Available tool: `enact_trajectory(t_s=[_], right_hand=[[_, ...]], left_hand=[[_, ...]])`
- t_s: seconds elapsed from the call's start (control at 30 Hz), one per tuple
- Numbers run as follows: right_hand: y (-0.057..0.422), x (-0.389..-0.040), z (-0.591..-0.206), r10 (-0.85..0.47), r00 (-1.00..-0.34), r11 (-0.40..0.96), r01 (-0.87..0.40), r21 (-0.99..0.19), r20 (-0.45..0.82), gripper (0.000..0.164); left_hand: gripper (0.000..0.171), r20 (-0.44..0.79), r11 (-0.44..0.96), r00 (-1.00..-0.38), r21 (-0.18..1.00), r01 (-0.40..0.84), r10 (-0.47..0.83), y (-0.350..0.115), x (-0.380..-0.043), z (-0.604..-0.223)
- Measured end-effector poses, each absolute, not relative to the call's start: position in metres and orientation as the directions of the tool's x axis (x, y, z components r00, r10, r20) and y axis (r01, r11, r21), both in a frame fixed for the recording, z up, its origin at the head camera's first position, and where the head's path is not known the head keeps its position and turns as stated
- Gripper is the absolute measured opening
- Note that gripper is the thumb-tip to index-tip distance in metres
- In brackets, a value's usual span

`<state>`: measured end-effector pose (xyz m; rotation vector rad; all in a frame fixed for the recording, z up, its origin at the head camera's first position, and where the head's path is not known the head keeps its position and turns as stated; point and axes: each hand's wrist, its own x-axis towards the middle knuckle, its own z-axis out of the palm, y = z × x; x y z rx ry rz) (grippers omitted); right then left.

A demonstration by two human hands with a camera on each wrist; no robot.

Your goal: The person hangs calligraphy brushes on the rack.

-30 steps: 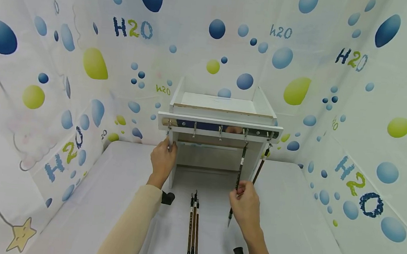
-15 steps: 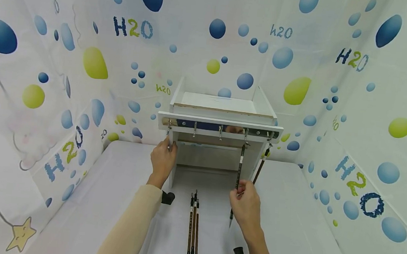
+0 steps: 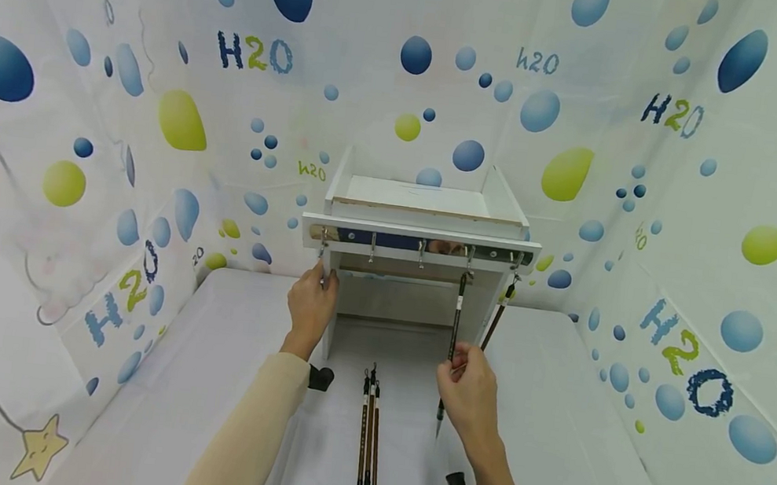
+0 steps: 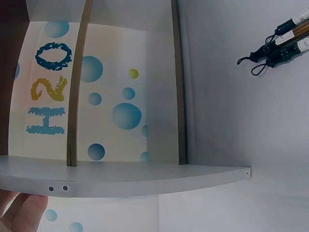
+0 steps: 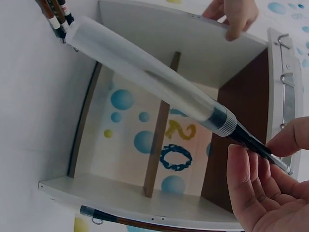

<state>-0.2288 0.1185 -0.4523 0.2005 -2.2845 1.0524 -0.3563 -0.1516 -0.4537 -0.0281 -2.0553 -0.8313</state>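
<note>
My right hand (image 3: 469, 389) pinches a dark-handled calligraphy brush (image 3: 456, 321) with thumb and fingers, holding it nearly upright, bristle end down. Its top loop end is right at the fourth hook (image 3: 469, 255) of the rack. In the right wrist view a clear plastic cap (image 5: 145, 72) covers the bristle end. My left hand (image 3: 311, 305) grips the left side panel (image 5: 193, 29) of the white shelf (image 3: 426, 219), below the leftmost hook (image 3: 322, 239). Behind my right hand, a brown brush (image 3: 497, 317) hangs from the rightmost hook.
Three more brushes (image 3: 369, 438) lie side by side on the white tabletop (image 3: 246, 314), loops toward the shelf. Two hooks (image 3: 371, 247) in the middle of the metal strip hold nothing. A bubble-printed sheet (image 3: 382, 36) stands behind and on both sides.
The top of the brush in my right hand has shifted slightly left at the fourth hook. My left hand stays on the side panel.
</note>
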Motion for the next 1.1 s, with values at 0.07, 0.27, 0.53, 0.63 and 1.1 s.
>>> enact_trajectory(t_s=[0.07,0.27,0.53,0.63,1.1], right_hand=[[0.1186,-0.2287,-0.4515,0.115,-0.802,0.667,-0.374,-0.644,0.586,0.028],[0.1189,-0.2280,-0.4511,0.122,-0.793,0.658,-0.385,-0.646,0.597,0.028],[0.1200,-0.2266,-0.4502,0.128,-0.788,0.650,-0.392,-0.651,0.603,0.029],[0.1200,-0.2266,-0.4492,0.123,-0.785,0.651,-0.398,-0.647,0.607,0.028],[0.1183,-0.2257,-0.4495,0.098,-0.781,0.652,-0.418,-0.633,0.617,0.028]], left_hand=[[0.016,0.748,0.776,-0.602,0.545,0.318,-0.279,-0.1514,-0.3563,-0.4537],[0.017,0.738,0.770,-0.614,0.555,0.316,-0.280,-0.1513,-0.3563,-0.4527],[0.019,0.742,0.773,-0.611,0.549,0.317,-0.277,-0.1512,-0.3563,-0.4532],[0.022,0.743,0.774,-0.611,0.547,0.319,-0.273,-0.1510,-0.3558,-0.4528],[0.019,0.742,0.782,-0.610,0.544,0.304,-0.279,-0.1517,-0.3574,-0.4547]])
